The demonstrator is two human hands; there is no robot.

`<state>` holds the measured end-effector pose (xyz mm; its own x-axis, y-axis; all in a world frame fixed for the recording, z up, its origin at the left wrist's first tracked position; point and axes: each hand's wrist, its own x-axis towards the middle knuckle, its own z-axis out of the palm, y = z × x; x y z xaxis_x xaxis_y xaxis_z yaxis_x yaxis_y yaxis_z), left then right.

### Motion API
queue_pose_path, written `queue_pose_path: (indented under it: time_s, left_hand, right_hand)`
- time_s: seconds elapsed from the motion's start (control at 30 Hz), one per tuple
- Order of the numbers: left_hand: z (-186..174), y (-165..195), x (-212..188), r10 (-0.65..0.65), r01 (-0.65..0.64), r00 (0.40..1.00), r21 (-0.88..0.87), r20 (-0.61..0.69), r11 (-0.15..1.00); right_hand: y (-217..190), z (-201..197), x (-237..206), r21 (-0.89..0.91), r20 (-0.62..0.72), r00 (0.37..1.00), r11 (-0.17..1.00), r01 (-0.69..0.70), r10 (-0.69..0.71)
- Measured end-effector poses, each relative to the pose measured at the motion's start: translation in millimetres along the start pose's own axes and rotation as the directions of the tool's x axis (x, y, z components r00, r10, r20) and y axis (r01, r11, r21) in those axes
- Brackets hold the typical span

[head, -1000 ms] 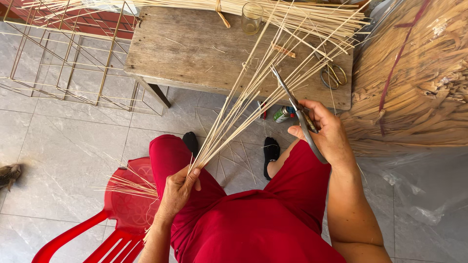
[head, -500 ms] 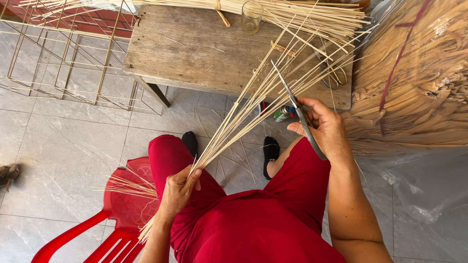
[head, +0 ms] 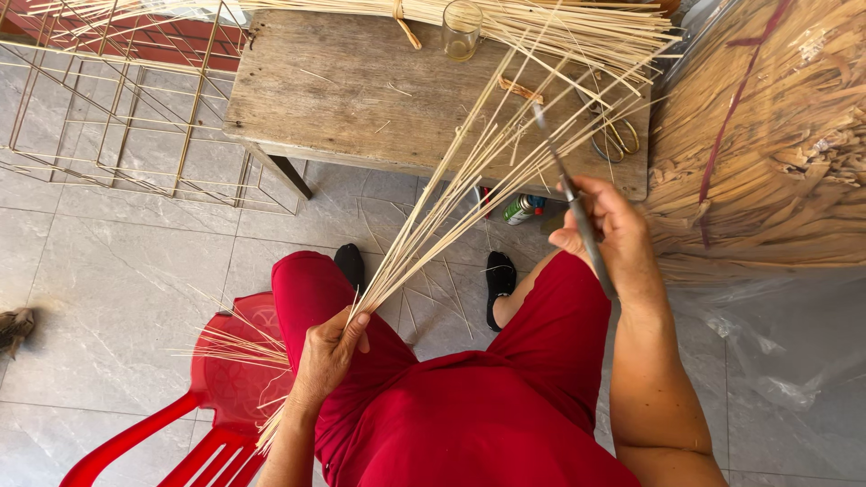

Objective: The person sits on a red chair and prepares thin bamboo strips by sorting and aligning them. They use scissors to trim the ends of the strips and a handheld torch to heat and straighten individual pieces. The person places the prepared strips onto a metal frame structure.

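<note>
Left hand [head: 329, 356] closed tight on a bundle of thin sticks [head: 451, 194], low over the lap; sticks fan up and out across the wooden bench [head: 343, 90]. Right hand [head: 609, 234] wrapped shut around a knife [head: 568, 194], blade laid against the fanned sticks. Glass [head: 462, 29] and scissors [head: 615, 137] sit on the bench. Red chair [head: 212, 397] to the left.

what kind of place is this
Likely a home craft workspace for bamboo or reed work: a worn wooden bench, big bundles of dried strips, thin-stick frames on the tiled floor.
</note>
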<state>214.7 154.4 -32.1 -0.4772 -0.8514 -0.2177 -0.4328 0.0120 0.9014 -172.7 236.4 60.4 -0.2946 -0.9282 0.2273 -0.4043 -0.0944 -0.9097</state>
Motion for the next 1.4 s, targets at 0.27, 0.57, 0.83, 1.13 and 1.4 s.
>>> queue_pose_path:
  time_s: [0.27, 0.57, 0.83, 1.13, 1.4]
  left_hand:
    - [-1.4, 1.3, -0.7, -0.021, 0.021, 1.0, -0.023, 0.014, 1.0]
    - [-0.7, 6.9, -0.3, 0.004, -0.004, 1.0, -0.021, 0.002, 1.0]
    - [-1.6, 8.0, -4.5, -0.002, 0.002, 1.0, 0.006, 0.001, 1.0]
    - [-1.6, -14.0, -3.1, -0.011, 0.023, 0.999, -0.347, 0.038, 0.938]
    - [-1.2, -18.8, 1.4, -0.021, 0.056, 0.993, -0.3, 0.119, 0.952]
  right_hand:
    - [4.4, 10.2, 11.7, -0.003, -0.138, 0.911, 0.92, -0.392, 0.388]
    - [-14.5, 20.3, 0.9, -0.165, 0.054, 0.999, 0.986, 0.01, -0.001]
    - [-16.2, 42.7, 20.3, -0.034, 0.023, 0.985, 0.984, -0.173, 0.173]
    - [-6.3, 0.8, 11.4, 0.282, -0.287, 0.957, 0.951, 0.13, -0.046]
    - [11.3, 28.9, 3.5, 0.128, 0.177, 0.972, 0.975, -0.179, 0.155]
